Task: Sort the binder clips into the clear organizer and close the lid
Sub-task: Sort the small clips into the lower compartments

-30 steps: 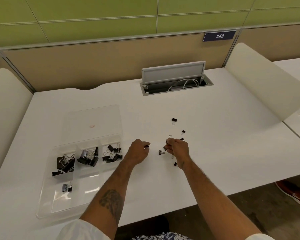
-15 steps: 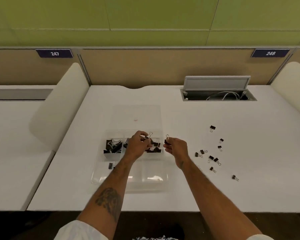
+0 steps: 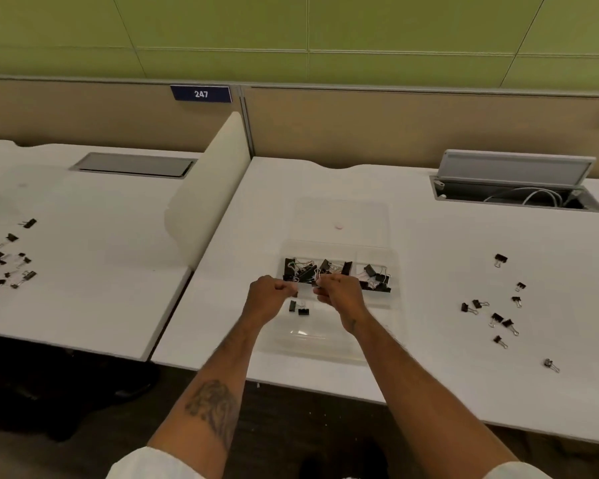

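White desk [image 3: 412,236], frame centre: I log a clear organizer [image 3: 329,344] with lid [image 3: 339,216] open flat behind. Left hand [image 3: 268,299] and right hand [image 3: 339,295] over it, fingers curled; the right pinches a clip, the left's grip I cannot tell. Binder clips [image 3: 372,278] fill the upper compartments; loose clips [image 3: 497,318] right.

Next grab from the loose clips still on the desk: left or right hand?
Right. The loose clips lie to the right of the organizer, on the right hand side; the left hand would have to cross over.
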